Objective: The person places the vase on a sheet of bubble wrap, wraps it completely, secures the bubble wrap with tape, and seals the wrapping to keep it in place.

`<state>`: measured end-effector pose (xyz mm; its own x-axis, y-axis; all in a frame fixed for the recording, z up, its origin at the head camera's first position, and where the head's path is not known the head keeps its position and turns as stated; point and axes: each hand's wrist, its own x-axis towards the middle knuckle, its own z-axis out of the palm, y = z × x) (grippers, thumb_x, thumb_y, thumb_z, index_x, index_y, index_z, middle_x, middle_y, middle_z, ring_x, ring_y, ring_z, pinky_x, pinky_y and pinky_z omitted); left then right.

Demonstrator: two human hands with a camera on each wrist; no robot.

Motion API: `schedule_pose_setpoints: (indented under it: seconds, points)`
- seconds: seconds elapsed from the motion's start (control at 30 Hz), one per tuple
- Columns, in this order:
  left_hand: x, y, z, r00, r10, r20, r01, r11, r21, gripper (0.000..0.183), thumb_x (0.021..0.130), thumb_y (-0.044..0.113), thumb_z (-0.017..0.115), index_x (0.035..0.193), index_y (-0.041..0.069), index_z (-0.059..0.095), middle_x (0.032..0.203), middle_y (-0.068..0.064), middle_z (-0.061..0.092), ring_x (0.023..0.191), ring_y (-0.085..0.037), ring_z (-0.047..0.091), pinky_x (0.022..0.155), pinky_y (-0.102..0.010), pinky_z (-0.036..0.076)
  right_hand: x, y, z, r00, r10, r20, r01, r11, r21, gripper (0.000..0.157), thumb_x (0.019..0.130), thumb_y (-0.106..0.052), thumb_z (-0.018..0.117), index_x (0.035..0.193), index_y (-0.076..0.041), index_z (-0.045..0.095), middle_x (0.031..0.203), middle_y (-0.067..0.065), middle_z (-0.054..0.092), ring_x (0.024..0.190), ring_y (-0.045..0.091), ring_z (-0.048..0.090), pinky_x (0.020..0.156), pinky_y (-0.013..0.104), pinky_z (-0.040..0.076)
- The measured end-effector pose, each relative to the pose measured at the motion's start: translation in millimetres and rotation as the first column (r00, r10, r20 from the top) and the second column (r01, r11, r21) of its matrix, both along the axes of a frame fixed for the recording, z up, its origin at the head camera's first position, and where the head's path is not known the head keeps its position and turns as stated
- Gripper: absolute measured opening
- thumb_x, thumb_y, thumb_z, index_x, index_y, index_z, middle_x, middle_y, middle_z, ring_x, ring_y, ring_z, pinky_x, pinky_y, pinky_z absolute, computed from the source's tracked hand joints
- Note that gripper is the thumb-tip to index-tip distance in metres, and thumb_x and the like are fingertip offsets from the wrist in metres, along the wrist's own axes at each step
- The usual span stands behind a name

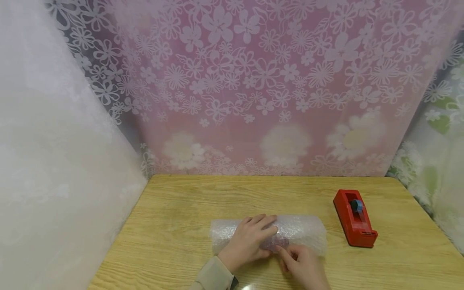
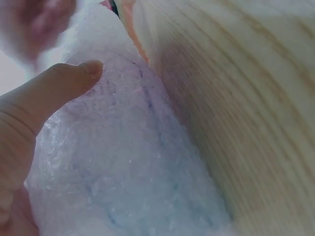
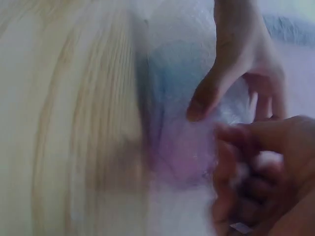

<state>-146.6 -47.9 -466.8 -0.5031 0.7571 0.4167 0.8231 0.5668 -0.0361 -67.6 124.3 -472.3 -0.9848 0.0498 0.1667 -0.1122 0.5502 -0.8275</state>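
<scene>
A roll of bubble wrap (image 1: pixel 302 231) lies crosswise near the front of the wooden table. Bluish and pinkish patches show through its layers (image 2: pixel 133 162). My left hand (image 1: pixel 250 241) grips the roll near its middle, fingers over the top and thumb (image 2: pixel 78 73) pressing the near side. My right hand (image 1: pixel 302 264) is just right of it at the near side, its index finger reaching to the wrap and the other fingers curled. The right wrist view blurs my right hand (image 3: pixel 270 167), so whether its fingertips pinch anything is unclear.
A red tape dispenser (image 1: pixel 353 223) with a blue-cored roll stands on the table (image 1: pixel 174 201) to the right of the wrap. Floral curtains (image 1: pixel 232 80) hang behind the table and along both sides.
</scene>
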Motion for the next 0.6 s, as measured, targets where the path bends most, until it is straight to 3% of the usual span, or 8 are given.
schedule_pose_setpoints:
  seconds: [0.03,0.07,0.17,0.2,0.27,0.33,0.5,0.6]
  points:
    - [0.0,-0.1,0.4,1.000,0.000,-0.002,0.000,1.000,0.000,0.062,0.059,0.053,0.082,0.106,0.027,0.052,0.141,0.005,0.044,0.119,-0.022,0.052,0.082,-0.036,0.050,1.5,-0.6,2.8,0.988,-0.015,-0.156,0.024,0.998,0.061,0.032,0.082,-0.017,0.071,0.055,-0.019,0.053,0.051,-0.013,0.047,0.046,0.001,0.042,0.046,0.018,0.038]
    - [-0.1,-0.1,0.5,1.000,-0.001,-0.004,0.001,1.000,0.000,0.062,0.058,0.053,0.082,0.106,0.027,0.052,0.141,0.005,0.044,0.119,-0.022,0.052,0.082,-0.036,0.050,1.9,-1.7,5.6,0.947,-0.033,-0.319,0.072,0.991,0.111,0.031,0.081,-0.017,0.071,0.057,-0.021,0.053,0.054,-0.015,0.048,0.049,0.001,0.043,0.048,0.017,0.037]
    - [-0.5,1.1,1.6,1.000,0.004,-0.009,-0.004,1.000,-0.013,0.064,0.058,0.054,0.082,0.108,0.027,0.052,0.141,0.005,0.044,0.119,-0.021,0.052,0.083,-0.036,0.050,-1.2,-5.3,13.3,0.742,-0.012,-0.671,0.188,0.963,0.191,0.014,0.085,-0.022,0.065,0.072,-0.015,0.064,0.074,-0.004,0.063,0.072,0.014,0.058,0.074,0.015,0.044]
    - [-0.5,1.5,1.9,1.000,0.007,-0.009,-0.007,1.000,-0.019,0.064,0.058,0.054,0.081,0.109,0.028,0.053,0.141,0.005,0.044,0.119,-0.021,0.052,0.084,-0.036,0.050,-2.3,-6.1,15.2,0.718,0.019,-0.695,0.190,0.956,0.222,0.019,0.089,-0.027,0.060,0.084,-0.009,0.068,0.089,0.002,0.067,0.087,0.020,0.061,0.088,0.019,0.041]
    - [-0.6,2.3,2.2,1.000,0.012,-0.008,-0.012,0.999,-0.031,0.064,0.058,0.054,0.081,0.110,0.028,0.052,0.141,0.006,0.044,0.120,-0.021,0.052,0.085,-0.036,0.050,-5.1,-7.9,16.7,0.734,0.077,-0.675,0.172,0.940,0.295,0.041,0.096,-0.034,0.046,0.111,0.000,0.063,0.121,0.013,0.060,0.116,0.033,0.050,0.108,0.034,0.025]
    - [-0.9,3.1,2.0,1.000,0.011,-0.004,-0.011,0.999,-0.032,0.064,0.058,0.054,0.081,0.110,0.029,0.052,0.141,0.006,0.044,0.120,-0.021,0.052,0.085,-0.037,0.050,-7.7,-8.0,15.5,0.785,0.112,-0.609,0.152,0.918,0.365,0.046,0.097,-0.031,0.043,0.127,0.003,0.053,0.138,0.019,0.046,0.129,0.039,0.036,0.112,0.049,0.010]
    - [-2.2,3.2,-0.2,1.000,0.000,-0.006,0.000,1.000,-0.010,0.060,0.058,0.053,0.082,0.104,0.028,0.052,0.140,0.005,0.045,0.119,-0.022,0.052,0.084,-0.037,0.050,-19.1,-2.2,11.8,0.889,0.092,-0.448,0.143,0.875,0.463,0.046,0.093,-0.021,0.053,0.135,-0.004,0.047,0.147,0.018,0.035,0.136,0.040,0.025,0.106,0.064,0.006]
    - [-2.7,2.5,-1.4,1.000,-0.011,0.004,0.011,1.000,0.004,0.057,0.059,0.052,0.082,0.101,0.028,0.052,0.140,0.005,0.046,0.120,-0.022,0.052,0.084,-0.038,0.050,-24.5,6.0,8.1,0.958,0.068,-0.280,0.095,0.844,0.528,0.049,0.095,-0.032,0.051,0.140,-0.013,0.042,0.150,0.017,0.027,0.138,0.040,0.017,0.106,0.064,0.003]
